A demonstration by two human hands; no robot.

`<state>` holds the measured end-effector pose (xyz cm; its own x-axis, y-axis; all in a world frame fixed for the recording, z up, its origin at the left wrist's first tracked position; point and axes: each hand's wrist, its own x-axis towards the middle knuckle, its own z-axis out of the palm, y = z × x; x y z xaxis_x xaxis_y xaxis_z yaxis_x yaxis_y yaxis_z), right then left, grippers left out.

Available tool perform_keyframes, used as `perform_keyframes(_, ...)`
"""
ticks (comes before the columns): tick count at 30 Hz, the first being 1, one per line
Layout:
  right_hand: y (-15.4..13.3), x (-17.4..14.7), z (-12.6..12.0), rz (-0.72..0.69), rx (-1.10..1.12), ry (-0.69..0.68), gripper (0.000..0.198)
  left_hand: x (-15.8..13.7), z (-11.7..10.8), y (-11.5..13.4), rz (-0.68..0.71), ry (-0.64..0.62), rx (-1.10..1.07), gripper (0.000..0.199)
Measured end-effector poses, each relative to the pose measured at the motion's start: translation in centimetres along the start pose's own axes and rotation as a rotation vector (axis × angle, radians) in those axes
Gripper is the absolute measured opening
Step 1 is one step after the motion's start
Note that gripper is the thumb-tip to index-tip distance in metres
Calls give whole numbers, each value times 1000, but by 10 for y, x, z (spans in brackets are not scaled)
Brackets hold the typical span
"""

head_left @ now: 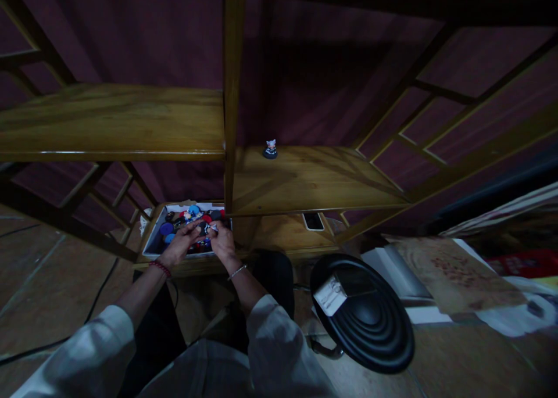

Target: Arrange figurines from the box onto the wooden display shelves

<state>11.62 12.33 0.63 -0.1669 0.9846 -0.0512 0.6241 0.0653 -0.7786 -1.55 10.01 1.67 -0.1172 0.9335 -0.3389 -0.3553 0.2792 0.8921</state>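
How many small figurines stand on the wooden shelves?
1: one figurine stands at the back of the middle shelf. More may lie in the box under both hands.

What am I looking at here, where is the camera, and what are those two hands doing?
There is no machine here. The one picture comes from a camera worn on a person's head, looking down at their own arms. The left hand and right hand meet over a box of small colourful toys on the lowest wooden shelf, together handling one small dark toy; the exact grip is too dim to tell. One figurine stands on the shelf above. A phone lies nearby, and a black stool stands at the right.
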Motion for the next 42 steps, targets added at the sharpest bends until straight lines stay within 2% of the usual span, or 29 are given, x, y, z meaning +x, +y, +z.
perform_keyframes(10,4,0,2,-17,93,-1,23,1,-1,-1,-9,-29,31,42)
perform_keyframes(22,-2,-3,-7,-33,52,2,22,-4,3,3,-30,-7,73,42)
perform_keyframes(42,-3,-3,-4,-18,-15,-20,20,-5,1,1,-11,-37,43,48)
